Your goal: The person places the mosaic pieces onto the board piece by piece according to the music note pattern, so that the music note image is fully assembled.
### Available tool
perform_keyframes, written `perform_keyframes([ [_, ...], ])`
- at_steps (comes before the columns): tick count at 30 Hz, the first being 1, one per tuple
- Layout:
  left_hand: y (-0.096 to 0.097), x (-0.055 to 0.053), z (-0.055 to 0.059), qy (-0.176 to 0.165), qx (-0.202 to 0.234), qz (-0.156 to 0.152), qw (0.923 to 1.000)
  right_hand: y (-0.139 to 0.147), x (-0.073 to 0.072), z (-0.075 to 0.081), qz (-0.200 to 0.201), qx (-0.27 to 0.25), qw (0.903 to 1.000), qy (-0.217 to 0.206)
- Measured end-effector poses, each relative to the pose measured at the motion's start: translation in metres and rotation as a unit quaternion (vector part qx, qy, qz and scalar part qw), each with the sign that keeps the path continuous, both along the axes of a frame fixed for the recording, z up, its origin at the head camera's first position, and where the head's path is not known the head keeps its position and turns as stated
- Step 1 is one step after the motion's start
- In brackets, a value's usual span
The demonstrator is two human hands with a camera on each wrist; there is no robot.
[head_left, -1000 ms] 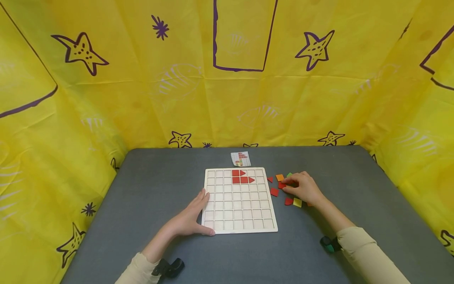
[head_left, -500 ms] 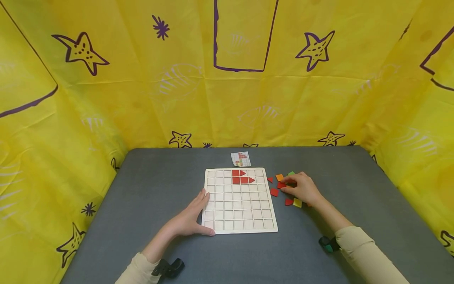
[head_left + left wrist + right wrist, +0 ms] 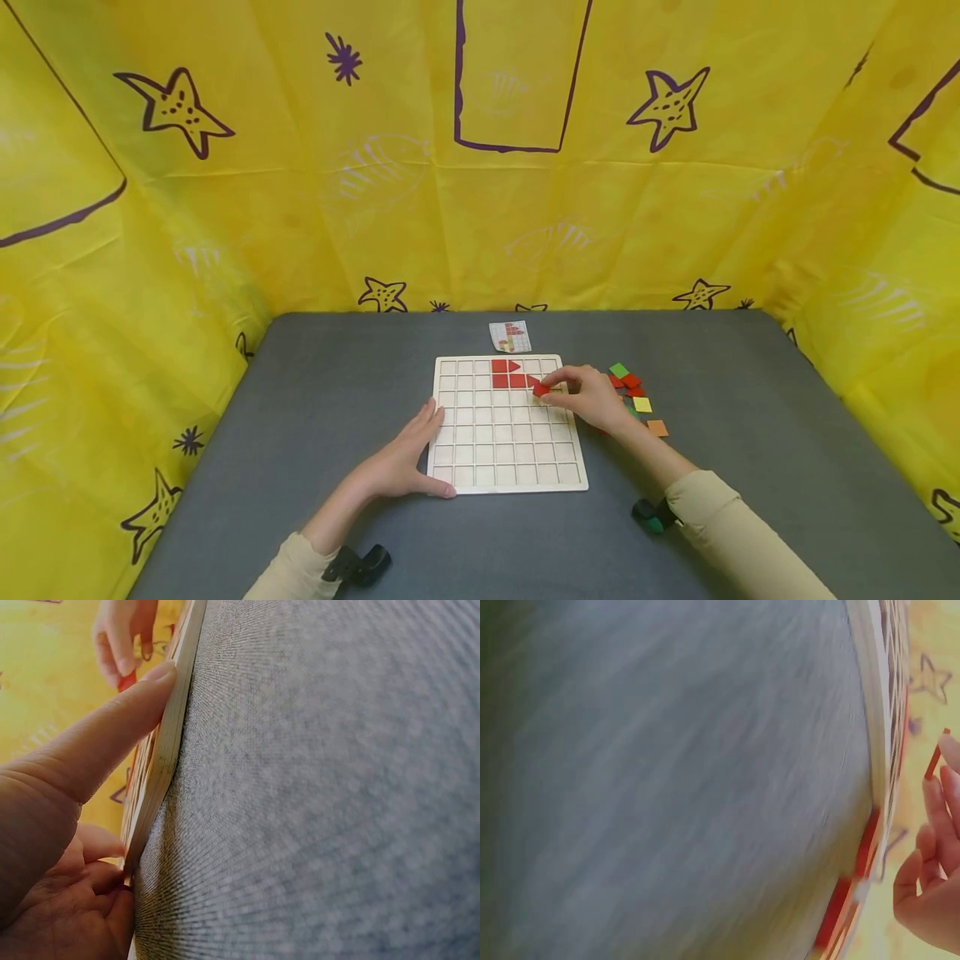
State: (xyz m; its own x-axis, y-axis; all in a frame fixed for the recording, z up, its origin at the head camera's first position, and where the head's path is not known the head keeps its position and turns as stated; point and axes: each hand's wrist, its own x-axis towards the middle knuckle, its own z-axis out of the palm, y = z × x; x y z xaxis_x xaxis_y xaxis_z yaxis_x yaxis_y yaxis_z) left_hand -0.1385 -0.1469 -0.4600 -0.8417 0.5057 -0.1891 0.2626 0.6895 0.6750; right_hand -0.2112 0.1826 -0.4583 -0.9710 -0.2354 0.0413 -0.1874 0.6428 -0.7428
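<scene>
My left hand (image 3: 401,461) lies along the left side of the wooden grid board (image 3: 504,454), fingers and thumb spread and touching its edge. In the left wrist view the thumb (image 3: 112,735) rests on the board's rim. My right hand (image 3: 596,402) pinches a small flat red tile (image 3: 541,390) between thumb and fingertips, over the upper right of the grid. The right wrist view shows this tile edge-on and tilted, above the board. Several red tiles (image 3: 500,381) sit in the top two rows, two of them square-and-triangle runs; the right hand partly hides the lower one.
Loose red, green (image 3: 618,370), yellow (image 3: 642,405) and orange (image 3: 657,427) tiles lie right of the board, some hidden by the right hand and forearm. A small pattern card (image 3: 510,336) lies behind the board. Yellow printed cloth (image 3: 480,233) surrounds the grey table (image 3: 337,367).
My right hand has moved left from the loose tiles to over the board, carrying a red tile. Tiles it covered now show. My left hand stays at the board's edge.
</scene>
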Motion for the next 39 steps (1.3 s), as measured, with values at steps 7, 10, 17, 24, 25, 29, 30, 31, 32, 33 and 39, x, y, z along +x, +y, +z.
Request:
perform_keyframes([
  [7,0.0,0.0,-0.001,-0.001,0.005,0.0,1.0,-0.034,-0.01,0.0,0.065,0.024,0.9975,0.015],
  [10,-0.001,-0.001,-0.001,0.0,0.005,0.0,1.0,-0.043,-0.014,-0.002,0.1,0.047,0.9925,0.052],
  [17,-0.001,-0.001,-0.002,0.004,0.005,-0.002,1.0,-0.055,-0.02,-0.007,0.152,0.075,0.9774,0.127],
  [24,-0.001,-0.001,-0.003,0.003,0.009,-0.004,0.9999,-0.057,-0.016,-0.008,0.158,0.061,0.9768,0.132],
  [25,-0.001,-0.001,-0.003,0.003,0.008,-0.004,1.0,-0.057,-0.015,-0.007,0.153,0.064,0.9773,0.132],
  [29,-0.001,-0.001,-0.002,0.003,0.006,-0.002,1.0,-0.057,-0.011,-0.005,0.143,0.065,0.9786,0.133],
  [30,-0.001,-0.001,-0.002,0.002,0.004,-0.002,1.0,-0.056,-0.01,-0.004,0.139,0.063,0.9796,0.131],
  [31,0.0,-0.001,-0.002,0.002,0.003,-0.001,1.0,-0.055,-0.009,-0.004,0.135,0.056,0.981,0.128],
  [32,0.0,-0.001,-0.002,0.001,0.003,-0.001,1.0,-0.054,-0.009,-0.003,0.128,0.05,0.9831,0.121],
  [33,0.0,-0.001,-0.002,0.001,0.003,-0.001,1.0,-0.051,-0.008,-0.001,0.119,0.042,0.9859,0.11],
  [39,0.0,-0.001,-0.001,0.001,0.006,0.0,1.0,-0.022,-0.002,0.011,0.028,0.001,0.9993,0.025],
])
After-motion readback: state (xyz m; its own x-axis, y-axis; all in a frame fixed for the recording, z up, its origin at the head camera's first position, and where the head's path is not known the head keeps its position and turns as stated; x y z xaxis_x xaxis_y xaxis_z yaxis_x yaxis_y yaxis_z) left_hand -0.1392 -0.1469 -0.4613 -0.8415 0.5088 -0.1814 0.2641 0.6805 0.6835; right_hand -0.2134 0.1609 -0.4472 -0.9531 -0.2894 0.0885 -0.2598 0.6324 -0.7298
